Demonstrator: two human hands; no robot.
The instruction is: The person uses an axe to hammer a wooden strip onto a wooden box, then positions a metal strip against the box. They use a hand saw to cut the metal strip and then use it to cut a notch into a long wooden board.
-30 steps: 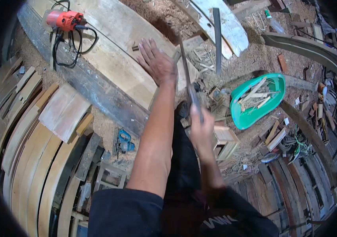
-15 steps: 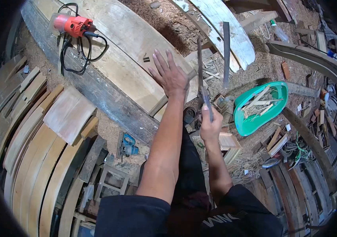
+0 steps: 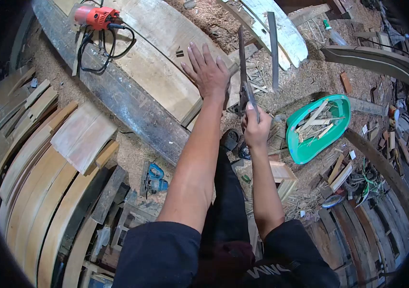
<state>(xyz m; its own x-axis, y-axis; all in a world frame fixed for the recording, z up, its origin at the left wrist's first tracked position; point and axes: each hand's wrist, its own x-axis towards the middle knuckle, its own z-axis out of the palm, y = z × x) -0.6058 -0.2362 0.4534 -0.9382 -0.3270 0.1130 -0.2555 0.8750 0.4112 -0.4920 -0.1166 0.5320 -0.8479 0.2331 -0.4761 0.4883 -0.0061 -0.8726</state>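
Note:
My left hand (image 3: 210, 77) lies flat near the end of a wide pale wooden board (image 3: 159, 84), fingers spread. A narrow wood strip (image 3: 193, 113) crosses the board's end beneath that hand. My right hand (image 3: 257, 126) is wrapped round the handle of a handsaw (image 3: 242, 57). Its dark blade points away from me, seen nearly edge-on, just right of the board's end. Whether the teeth touch wood cannot be made out. Two small dark bits (image 3: 180, 54) rest on the board by my left fingertips.
An orange trim router (image 3: 100, 18) with a looped black cord sits on the planks at upper left. A blue jigsaw (image 3: 154, 181) stands on the shavings-covered floor. To the right is a green tub (image 3: 296, 154) of wood scraps. Curved boards (image 3: 46, 187) are stacked at left.
The view has shifted, so the bench and router appear higher. My right hand has moved slightly forward with the handsaw. My left hand stays flat on the board.

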